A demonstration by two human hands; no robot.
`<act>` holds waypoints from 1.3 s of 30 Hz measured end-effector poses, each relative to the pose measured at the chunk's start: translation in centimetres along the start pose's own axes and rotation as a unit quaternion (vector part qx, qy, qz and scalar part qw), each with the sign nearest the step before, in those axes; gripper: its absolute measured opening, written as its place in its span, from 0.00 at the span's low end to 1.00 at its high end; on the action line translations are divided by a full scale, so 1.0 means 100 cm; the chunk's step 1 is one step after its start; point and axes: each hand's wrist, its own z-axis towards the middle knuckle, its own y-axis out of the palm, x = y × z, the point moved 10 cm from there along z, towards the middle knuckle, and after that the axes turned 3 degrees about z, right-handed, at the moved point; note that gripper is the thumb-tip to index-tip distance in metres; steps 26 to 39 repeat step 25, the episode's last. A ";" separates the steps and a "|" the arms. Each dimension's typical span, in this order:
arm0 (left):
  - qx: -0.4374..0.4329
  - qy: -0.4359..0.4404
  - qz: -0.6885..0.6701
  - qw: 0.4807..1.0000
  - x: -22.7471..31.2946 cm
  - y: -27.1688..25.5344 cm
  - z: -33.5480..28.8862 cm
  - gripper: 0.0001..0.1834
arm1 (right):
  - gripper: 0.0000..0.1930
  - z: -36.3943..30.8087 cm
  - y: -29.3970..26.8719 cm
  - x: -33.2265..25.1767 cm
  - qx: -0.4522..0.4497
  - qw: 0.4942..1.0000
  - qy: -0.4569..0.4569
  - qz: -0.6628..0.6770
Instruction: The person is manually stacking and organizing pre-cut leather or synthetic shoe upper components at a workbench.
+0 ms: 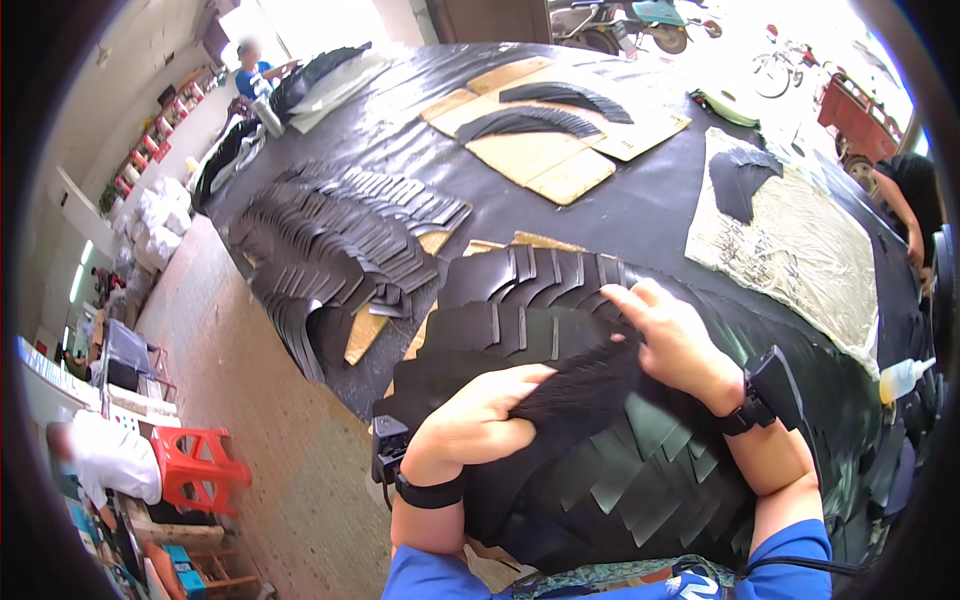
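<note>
Between my hands is a dark, soft-looking black piece, creased and with a fuzzy or fibrous surface. My left hand grips its left edge, thumb and fingers closed over it. At its upper right, my right hand pinches the piece, with the index finger reaching forward over the stack. Beneath and around it lie overlapping black cut pieces, with smooth faces and curved edges. Nearer to me, a pile of shiny dark green-black pieces fans out over the table edge. Both wrists carry black straps with small devices.
On the black-covered table lie fanned rows of cut pieces, cardboard sheets with curved black strips, and a whitish crinkled sheet. A yellowish squeeze bottle stands at right. A red stool and other people are nearby.
</note>
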 end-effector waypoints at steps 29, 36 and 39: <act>0.105 0.076 -0.315 0.940 -0.019 0.011 0.013 0.23 | 0.23 -0.010 -0.026 -0.052 0.029 0.950 -0.002 0.312; 0.105 0.076 -0.315 0.940 -0.019 0.011 0.013 0.23 | 0.23 -0.010 -0.026 -0.052 0.029 0.950 -0.002 0.312; 0.105 0.076 -0.315 0.940 -0.019 0.011 0.013 0.23 | 0.23 -0.010 -0.026 -0.052 0.029 0.950 -0.002 0.312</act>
